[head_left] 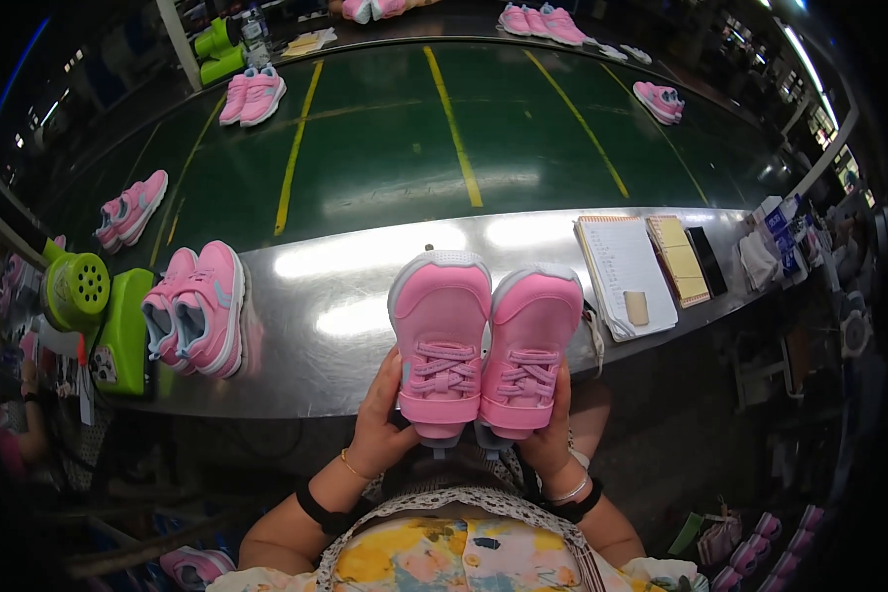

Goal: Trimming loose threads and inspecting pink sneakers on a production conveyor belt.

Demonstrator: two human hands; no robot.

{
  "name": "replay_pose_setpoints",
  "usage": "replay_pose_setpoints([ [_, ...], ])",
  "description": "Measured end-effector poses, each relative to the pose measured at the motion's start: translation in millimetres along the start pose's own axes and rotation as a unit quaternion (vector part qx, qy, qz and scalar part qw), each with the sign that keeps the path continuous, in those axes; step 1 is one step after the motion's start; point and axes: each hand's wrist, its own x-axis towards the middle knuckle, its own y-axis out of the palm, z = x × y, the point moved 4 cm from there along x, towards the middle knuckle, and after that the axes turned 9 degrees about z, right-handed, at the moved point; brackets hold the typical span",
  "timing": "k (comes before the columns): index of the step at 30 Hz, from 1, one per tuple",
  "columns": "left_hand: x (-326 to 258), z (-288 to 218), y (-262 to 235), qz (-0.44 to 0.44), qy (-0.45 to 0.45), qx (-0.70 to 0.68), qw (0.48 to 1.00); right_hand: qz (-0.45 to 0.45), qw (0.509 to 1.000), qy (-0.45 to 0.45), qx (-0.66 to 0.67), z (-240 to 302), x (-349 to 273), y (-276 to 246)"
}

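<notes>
Two pink sneakers with white soles and lilac laces are held up side by side in front of me, toes pointing away. My left hand (380, 422) is closed round the outer side of the left sneaker (446, 321). Against the outer side of the right sneaker (533, 340), my right hand (551, 432) grips in the same way. The two shoes touch along their inner sides, over the near edge of the metal bench (345, 370). Some of my fingers are hidden behind the shoes.
Another pair of pink sneakers (209, 308) stands at left on the bench, beside a lime-green machine (118, 331). A notebook (617, 266) with an eraser-like block and a yellow pad (681, 259) lie at right. Beyond runs a green conveyor belt (375, 138) carrying spaced pairs of pink shoes.
</notes>
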Motion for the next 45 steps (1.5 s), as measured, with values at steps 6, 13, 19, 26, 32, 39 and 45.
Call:
replay_pose_setpoints([
  [6,1.8,-5.6,-1.9,-0.021,0.036,0.025,0.999,-0.002,1.000,-0.015,0.013,1.4,0.1,2.0],
  [13,-4.4,4.5,1.4,-0.006,-0.023,-0.043,0.999,-0.006,0.999,-0.041,0.029,-9.6,-8.5,6.3],
  [19,-3.0,-2.8,-0.9,-0.012,0.000,-0.030,0.999,0.028,0.999,-0.039,0.016,-6.2,-9.1,5.9],
  [26,25.3,2.4,-18.9,0.030,-0.098,0.008,0.995,0.086,0.980,0.107,0.144,0.0,41.7,-11.3],
  [32,34.8,4.9,-20.1,0.029,-0.127,0.045,0.990,0.101,0.979,0.128,-0.122,8.6,66.9,-37.0],
  [39,22.8,4.1,-14.5,-0.002,-0.094,0.077,0.993,0.288,0.894,0.032,-0.341,98.8,86.8,-17.1],
  [45,14.3,2.9,-17.1,-0.011,-0.070,0.016,0.997,0.251,0.880,-0.003,-0.403,70.4,80.7,14.3],
])
